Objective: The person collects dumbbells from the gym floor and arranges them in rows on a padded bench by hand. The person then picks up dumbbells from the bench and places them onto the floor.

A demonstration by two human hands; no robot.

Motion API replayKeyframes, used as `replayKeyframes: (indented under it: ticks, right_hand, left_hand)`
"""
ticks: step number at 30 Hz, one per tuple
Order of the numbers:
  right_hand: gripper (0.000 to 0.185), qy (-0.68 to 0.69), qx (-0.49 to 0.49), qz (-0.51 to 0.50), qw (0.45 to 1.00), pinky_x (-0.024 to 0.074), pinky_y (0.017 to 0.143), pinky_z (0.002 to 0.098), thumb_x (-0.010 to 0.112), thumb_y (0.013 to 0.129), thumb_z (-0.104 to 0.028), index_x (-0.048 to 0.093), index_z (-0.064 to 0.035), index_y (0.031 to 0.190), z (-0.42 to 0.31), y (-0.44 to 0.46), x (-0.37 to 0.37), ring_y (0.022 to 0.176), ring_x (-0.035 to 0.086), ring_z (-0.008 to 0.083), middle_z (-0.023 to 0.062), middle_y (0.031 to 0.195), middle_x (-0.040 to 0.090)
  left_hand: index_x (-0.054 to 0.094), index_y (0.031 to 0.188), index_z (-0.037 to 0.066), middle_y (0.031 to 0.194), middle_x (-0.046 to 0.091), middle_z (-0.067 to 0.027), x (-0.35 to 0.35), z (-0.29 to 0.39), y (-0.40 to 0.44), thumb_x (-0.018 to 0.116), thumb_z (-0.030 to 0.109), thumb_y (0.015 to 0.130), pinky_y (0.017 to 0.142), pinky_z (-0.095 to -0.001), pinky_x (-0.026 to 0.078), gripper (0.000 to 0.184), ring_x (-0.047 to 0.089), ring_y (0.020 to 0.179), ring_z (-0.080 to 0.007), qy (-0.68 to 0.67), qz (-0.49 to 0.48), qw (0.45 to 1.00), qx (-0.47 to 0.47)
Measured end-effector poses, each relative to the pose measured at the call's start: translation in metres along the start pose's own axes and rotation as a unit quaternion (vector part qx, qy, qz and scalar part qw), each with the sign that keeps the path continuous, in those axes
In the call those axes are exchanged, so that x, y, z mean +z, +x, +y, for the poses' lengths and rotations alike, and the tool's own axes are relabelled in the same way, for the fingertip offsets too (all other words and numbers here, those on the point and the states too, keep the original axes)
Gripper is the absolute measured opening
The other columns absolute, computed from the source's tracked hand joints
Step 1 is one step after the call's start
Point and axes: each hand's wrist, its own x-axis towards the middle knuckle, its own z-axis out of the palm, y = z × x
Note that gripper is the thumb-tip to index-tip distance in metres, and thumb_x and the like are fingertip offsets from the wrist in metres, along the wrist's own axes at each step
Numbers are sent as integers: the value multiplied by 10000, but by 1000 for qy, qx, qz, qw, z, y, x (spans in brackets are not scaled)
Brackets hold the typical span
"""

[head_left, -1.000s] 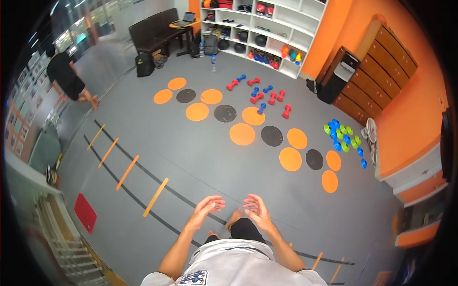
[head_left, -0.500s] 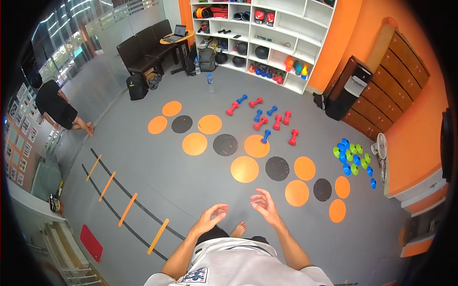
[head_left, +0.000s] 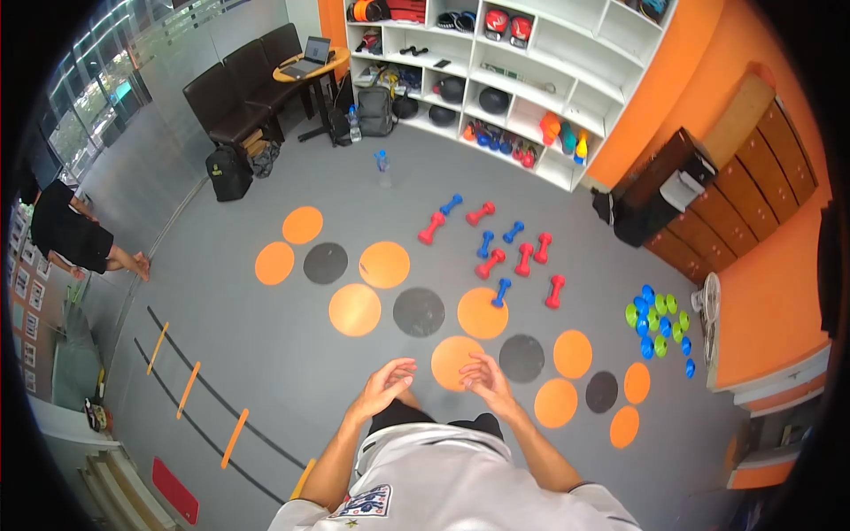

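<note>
My left hand [head_left: 385, 388] is held out in front of my waist, fingers apart and loosely curved, with nothing in it. Level with it, my right hand [head_left: 486, 382] is likewise open and empty, overlapping in view an orange floor circle [head_left: 452, 361]. Beyond my hands lie several red dumbbells [head_left: 556, 291] and blue dumbbells [head_left: 502, 292] on the grey floor. One blue dumbbell rests on the edge of another orange circle [head_left: 478, 320]. A black circle [head_left: 419, 311] sits between the orange ones.
Blue and green cones [head_left: 660, 323] are scattered at the right near a white fan [head_left: 711, 296]. A ladder marking [head_left: 235, 438] runs along the left floor. White shelves [head_left: 531, 93] stand at the back, a water bottle [head_left: 382, 164] before them. Another person [head_left: 75, 230] is at the far left.
My view has moved forward, so the floor circles and dumbbells appear closer. Both hands stay raised and empty. The other person has shifted toward the left edge of view.
</note>
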Motion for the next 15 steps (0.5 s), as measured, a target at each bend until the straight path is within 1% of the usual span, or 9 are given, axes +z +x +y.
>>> replayKeyframes:
  ticks: [4,6,8,11,12,13,15]
  right_hand:
    - [511,-22,-26,29,999,492,850,285,628,878,-34,406,-52,1337,-23,99,9,967,604,160,103,1079,596]
    - [499,20,-30,52,998,503,844,298,619,874,-6,415,-44,1327,-32,142,6,959,615,169,105,1063,602]
    - [515,42,-41,78,995,513,840,323,626,861,14,412,-35,1327,-29,184,-7,963,617,185,114,1064,602]
    - [476,59,-36,124,990,514,827,322,605,880,-18,422,-35,1320,-24,245,-33,937,623,183,112,1052,613]
    - [469,61,-35,134,988,514,824,321,600,885,-26,422,-35,1320,-24,269,-43,933,624,183,113,1053,614]
    - [485,71,-29,138,987,510,816,289,597,876,8,413,-26,1324,-24,294,-55,914,636,170,97,1056,606]
    - [488,65,-22,151,986,508,814,287,593,872,9,413,-27,1324,-34,339,-75,912,634,166,95,1054,606]
  left_hand:
    - [490,1307,2,1211,593,-114,-62,25,99,567,144,946,958,-340,453,395,579,1109,-205,5,-25,1000,-5]
    - [490,1309,8,1216,588,-108,-82,34,144,572,133,942,959,-336,453,395,578,1111,-195,-18,-44,999,-3]
    - [486,1314,10,1219,585,-106,-97,45,188,572,127,941,960,-334,453,400,576,1113,-190,-30,-65,997,-9]
    - [484,1317,11,1220,583,-105,-119,54,255,563,113,944,957,-333,456,394,573,1116,-188,8,-83,996,-18]
    - [482,1318,11,1220,583,-105,-129,52,277,559,111,946,955,-334,458,393,573,1115,-189,-1,-80,997,-19]
    - [480,1319,11,1220,582,-106,-138,50,301,555,109,948,952,-335,459,391,573,1114,-191,-10,-77,997,-18]
    - [485,1314,19,1216,586,-102,-153,54,345,557,124,952,945,-330,458,384,575,1110,-189,-29,-64,997,-29]
